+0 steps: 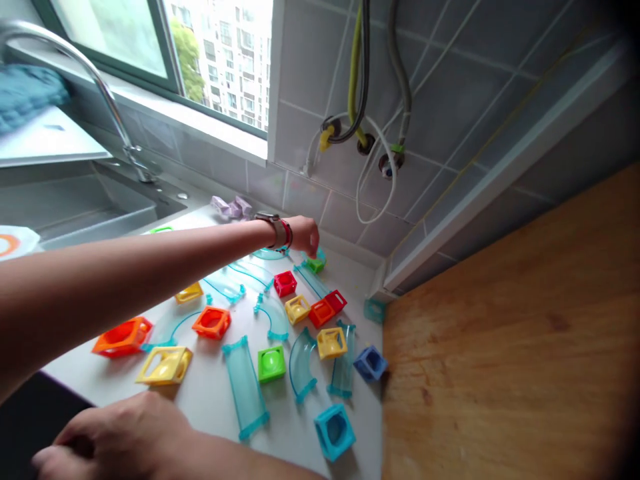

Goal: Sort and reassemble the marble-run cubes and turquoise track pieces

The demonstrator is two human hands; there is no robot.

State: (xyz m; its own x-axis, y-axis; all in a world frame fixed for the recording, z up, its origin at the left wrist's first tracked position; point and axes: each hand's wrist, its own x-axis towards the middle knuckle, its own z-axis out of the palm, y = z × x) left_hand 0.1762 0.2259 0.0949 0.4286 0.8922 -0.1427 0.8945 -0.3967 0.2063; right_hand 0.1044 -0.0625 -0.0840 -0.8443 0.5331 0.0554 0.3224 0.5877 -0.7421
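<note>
My left hand (304, 235), with a watch on its wrist, reaches across to the back of the counter. Its curled fingers are at a green cube (316, 265) and a clear teal piece beside it; what the fingertips grip is hidden. A straight teal track (313, 280) runs from there towards a red cube (336, 301) and an orange-red cube (321, 312). At the lower left, my right hand (125, 433) is loosely closed near the counter's front edge, with nothing visible in it. The nearest piece to it is a yellow cube (165, 365).
Spread over the white counter (200, 387) are several hollow coloured cubes and teal tracks, such as a blue cube (371, 363) and a straight track (245, 387). A wooden panel (500, 333) borders the right. The sink (75, 193) and faucet (117, 113) stand left; hoses (356, 67) hang behind.
</note>
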